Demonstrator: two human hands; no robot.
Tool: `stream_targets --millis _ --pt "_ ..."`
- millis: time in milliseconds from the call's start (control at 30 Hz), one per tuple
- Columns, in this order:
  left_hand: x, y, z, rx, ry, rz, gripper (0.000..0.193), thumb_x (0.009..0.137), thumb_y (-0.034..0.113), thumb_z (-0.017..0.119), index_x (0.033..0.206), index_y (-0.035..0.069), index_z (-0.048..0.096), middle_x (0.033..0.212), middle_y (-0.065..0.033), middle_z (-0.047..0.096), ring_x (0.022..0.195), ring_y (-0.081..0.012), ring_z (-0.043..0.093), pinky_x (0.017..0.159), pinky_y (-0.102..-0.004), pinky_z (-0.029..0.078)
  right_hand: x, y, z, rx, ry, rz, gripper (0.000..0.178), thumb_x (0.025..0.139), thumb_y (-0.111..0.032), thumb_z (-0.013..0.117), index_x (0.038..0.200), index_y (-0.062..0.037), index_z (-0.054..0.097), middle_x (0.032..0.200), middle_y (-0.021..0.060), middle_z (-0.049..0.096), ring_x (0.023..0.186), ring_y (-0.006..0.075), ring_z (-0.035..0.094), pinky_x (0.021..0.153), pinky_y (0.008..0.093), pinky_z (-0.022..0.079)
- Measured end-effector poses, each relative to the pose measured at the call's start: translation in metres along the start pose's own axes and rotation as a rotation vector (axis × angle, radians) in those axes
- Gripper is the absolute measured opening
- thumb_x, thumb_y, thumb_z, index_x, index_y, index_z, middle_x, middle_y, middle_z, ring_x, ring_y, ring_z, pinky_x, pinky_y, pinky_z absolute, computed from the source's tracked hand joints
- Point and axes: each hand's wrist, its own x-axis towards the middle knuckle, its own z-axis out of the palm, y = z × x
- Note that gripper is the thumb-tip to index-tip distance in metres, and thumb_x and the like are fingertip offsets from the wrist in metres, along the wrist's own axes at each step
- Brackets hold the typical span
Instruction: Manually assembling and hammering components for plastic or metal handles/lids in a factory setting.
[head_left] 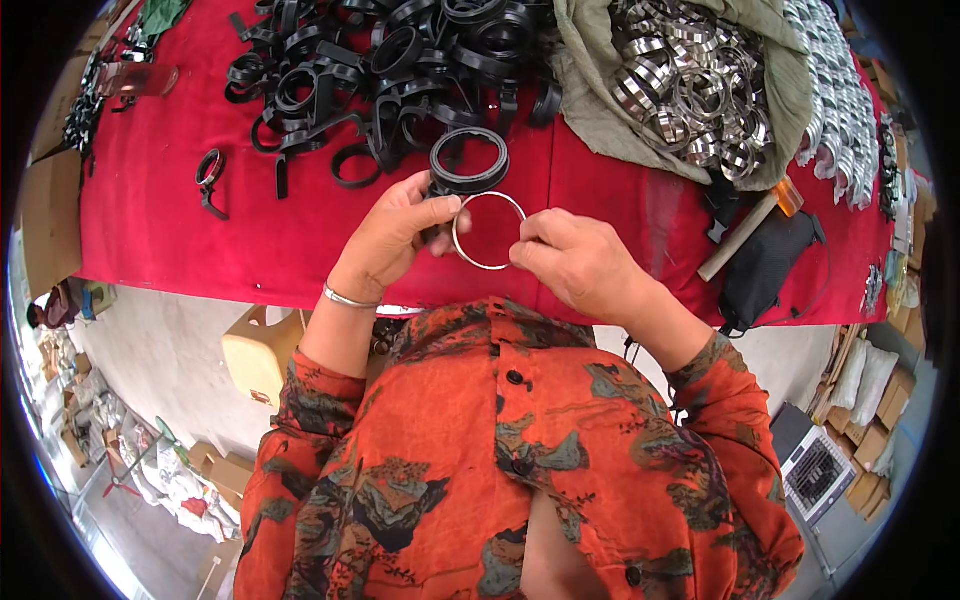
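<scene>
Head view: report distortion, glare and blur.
Head view: sides of the red tablecloth bow outward, fisheye-style; head view: bright glints on the silver rings in the green cloth; head view: left hand and right hand show no obvious motion blur.

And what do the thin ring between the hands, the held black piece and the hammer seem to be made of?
Thin ring: probably polished metal, since its silvery band gleams.
Black piece: likely plastic, possibly rubber, given its even, dark, faintly glossy rim.
Hammer: dull tan handle suggests wood; glossy orange head perhaps plastic or resin.
</scene>
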Motion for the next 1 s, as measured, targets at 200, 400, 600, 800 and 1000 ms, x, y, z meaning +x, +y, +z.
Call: stream_targets --millis 200,400,600,800,1000 --pt "-0.003 -0.015 -0.002 0.26 0.134 0.158 0.025 0.085 0.012 0.061 0.105 0.002 0.05 0.088 -0.0073 0.062 0.056 -0.0084 0.053 0.05 -0.0207 0.043 0.006 -0.007 0.003 0.211 0.216 0.307 0.01 0.075 0.001 0.065 0.083 -0.0029 0.061 0.08 0.0087 0.057 0.068 0.0229 0.059 0.058 0.0304 0.048" --pt "-0.007 -0.028 0.021 0.482 0.113 0.221 0.031 0.079 0.005 0.065 0.103 0.002 0.045 0.084 -0.0052 0.06 0.067 -0.0087 0.054 0.058 -0.0249 0.044 0.02 -0.009 0.025 0.305 0.323 0.308 0.012 0.076 0.0 0.064 0.086 -0.0049 0.06 0.076 0.0092 0.054 0.064 0.0261 0.059 0.053 0.034 0.047" --pt "-0.009 -0.035 0.019 0.588 0.028 0.29 0.028 0.084 0.019 0.065 0.097 0.002 0.046 0.077 -0.0063 0.057 0.065 -0.0129 0.051 0.059 -0.0286 0.043 0.015 -0.011 0.025 0.275 0.204 0.328 0.012 0.077 0.002 0.063 0.087 -0.0031 0.061 0.077 0.0095 0.055 0.066 0.0242 0.057 0.057 0.0324 0.046" --pt "-0.008 -0.035 0.02 0.513 0.167 0.295 0.033 0.091 0.035 0.057 0.088 0.003 0.05 0.062 -0.0015 0.053 0.054 -0.0077 0.046 0.048 -0.0243 0.037 0.017 -0.012 0.029 0.368 0.259 0.27 0.013 0.077 0.0 0.065 0.087 -0.0039 0.059 0.074 0.0088 0.053 0.062 0.0236 0.057 0.053 0.0326 0.046" --pt "-0.014 -0.031 0.022 0.354 0.113 0.266 0.033 0.094 0.037 0.05 0.089 0.004 0.052 0.063 -0.0023 0.056 0.047 -0.0041 0.044 0.042 -0.0193 0.033 0.022 -0.006 0.016 0.355 0.517 0.584 0.016 0.079 -0.008 0.069 0.092 -0.0027 0.061 0.075 0.0059 0.055 0.062 0.0128 0.055 0.052 0.0247 0.044"
